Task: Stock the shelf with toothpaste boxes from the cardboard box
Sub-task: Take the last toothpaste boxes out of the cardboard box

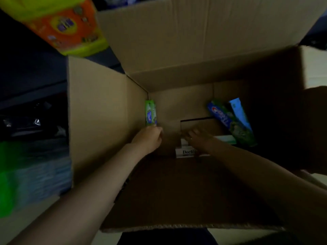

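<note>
While I am reaching down into the cardboard box point(106, 110), I am judging that I am at the picking step, gathering toothpaste boxes before anything goes up on the shelf. My left hand point(149, 138) is curling its fingers round the lower end of a green toothpaste box point(150, 113), which is standing upright in the far-left corner, at twelve o'clock from that hand and touching it. My right hand point(199, 137) is lying with its fingers fairly straight on a white box point(187, 152) printed with dark letters on the floor of the carton; whether it is gripping, I cannot tell in this dim light. A blue-and-green toothpaste box point(228, 121) is leaning against the far-right wall, at about two o'clock from my right hand and just beside it. Next I am likely needing to lift the green one straight up, clear of the wall.
</note>
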Demonstrator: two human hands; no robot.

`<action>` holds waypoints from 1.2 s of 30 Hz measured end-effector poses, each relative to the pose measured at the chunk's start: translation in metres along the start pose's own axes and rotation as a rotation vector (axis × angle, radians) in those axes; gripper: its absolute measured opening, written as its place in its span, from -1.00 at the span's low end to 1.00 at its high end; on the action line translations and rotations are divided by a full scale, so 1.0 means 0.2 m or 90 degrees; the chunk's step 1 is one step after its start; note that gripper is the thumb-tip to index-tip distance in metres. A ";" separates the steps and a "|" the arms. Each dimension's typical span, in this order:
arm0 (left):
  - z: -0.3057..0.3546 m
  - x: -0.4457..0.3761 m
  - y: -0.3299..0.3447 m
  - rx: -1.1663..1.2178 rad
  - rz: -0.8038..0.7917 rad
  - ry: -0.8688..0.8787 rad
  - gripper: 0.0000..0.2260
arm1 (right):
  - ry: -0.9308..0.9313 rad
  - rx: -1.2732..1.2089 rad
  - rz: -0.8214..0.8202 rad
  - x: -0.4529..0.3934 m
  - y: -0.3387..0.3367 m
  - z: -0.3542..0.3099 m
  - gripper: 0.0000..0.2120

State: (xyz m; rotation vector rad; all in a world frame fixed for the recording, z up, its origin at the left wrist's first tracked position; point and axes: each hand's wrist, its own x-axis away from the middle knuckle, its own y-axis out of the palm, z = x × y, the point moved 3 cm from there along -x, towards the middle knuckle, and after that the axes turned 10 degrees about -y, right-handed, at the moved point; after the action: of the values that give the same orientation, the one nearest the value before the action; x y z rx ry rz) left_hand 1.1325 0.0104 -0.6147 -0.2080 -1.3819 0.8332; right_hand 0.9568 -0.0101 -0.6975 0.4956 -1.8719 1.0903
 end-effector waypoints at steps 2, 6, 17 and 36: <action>0.00 -0.03 0.02 0.038 0.008 0.001 -0.80 | -0.017 0.052 -0.009 -0.06 0.01 0.01 -0.11; 0.02 -0.05 0.04 0.044 0.020 0.015 -0.77 | -0.013 0.006 0.021 -0.09 -0.08 0.10 -0.01; -0.03 -0.11 0.06 0.055 0.024 0.014 -0.80 | -0.040 0.059 0.025 -0.13 0.02 -0.01 -0.06; 0.39 1.02 -1.34 0.602 -0.160 0.180 -0.54 | -0.101 -0.568 0.374 1.67 -1.50 -0.16 -0.19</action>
State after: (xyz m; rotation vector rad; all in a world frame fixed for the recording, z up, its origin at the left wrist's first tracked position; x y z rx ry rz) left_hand 1.1581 -0.0768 -0.2817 0.5508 -0.6263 1.1048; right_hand 1.0045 -0.1136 -0.2617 -0.5203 -2.4702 0.4421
